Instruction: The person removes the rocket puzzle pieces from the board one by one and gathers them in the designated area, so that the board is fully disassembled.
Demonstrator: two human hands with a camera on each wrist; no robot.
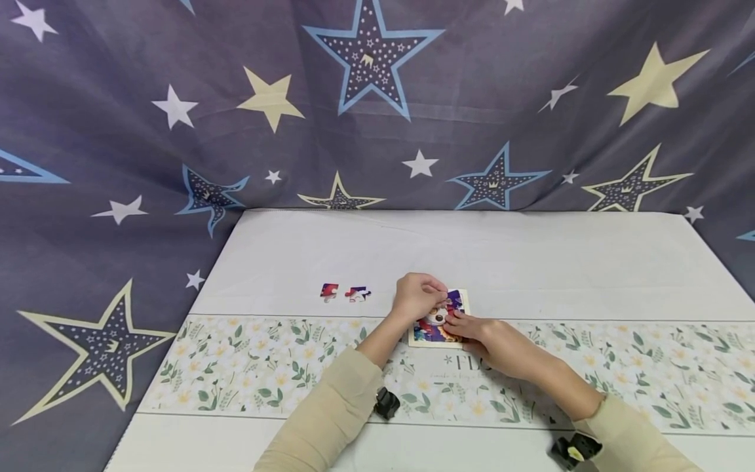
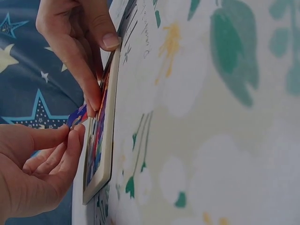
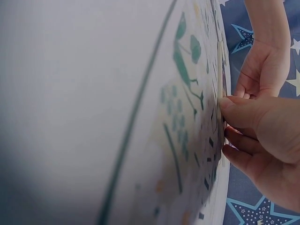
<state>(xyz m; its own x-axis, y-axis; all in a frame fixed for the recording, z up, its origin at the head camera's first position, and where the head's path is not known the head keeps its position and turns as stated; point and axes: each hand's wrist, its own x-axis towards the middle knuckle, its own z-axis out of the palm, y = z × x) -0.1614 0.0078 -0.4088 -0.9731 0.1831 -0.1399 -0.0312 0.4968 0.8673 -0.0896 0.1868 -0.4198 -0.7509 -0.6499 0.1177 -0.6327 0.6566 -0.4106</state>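
A small framed jigsaw puzzle [image 1: 433, 334] with a colourful cartoon picture lies on the table, partly hidden beneath both hands. Between thumb and fingertips my left hand [image 1: 415, 296] pinches a purple puzzle piece [image 2: 77, 116], held tilted just over the puzzle's surface in the left wrist view. My right hand [image 1: 495, 339] rests on the puzzle's right side. Its fingertips touch the picture, while the thumb [image 2: 110, 41] lies at the pale frame edge [image 2: 108, 150]. Two loose puzzle pieces, a red one [image 1: 329, 292] and a red, white and purple one [image 1: 358, 294], lie left of the hands.
A white table cover [image 1: 531, 255] with a floral band [image 1: 248, 364] spreads under the puzzle. Behind and beside the table hangs a dark cloth [image 1: 330, 151] printed with stars. Black wrist devices [image 1: 387, 403] sit by both sleeves.
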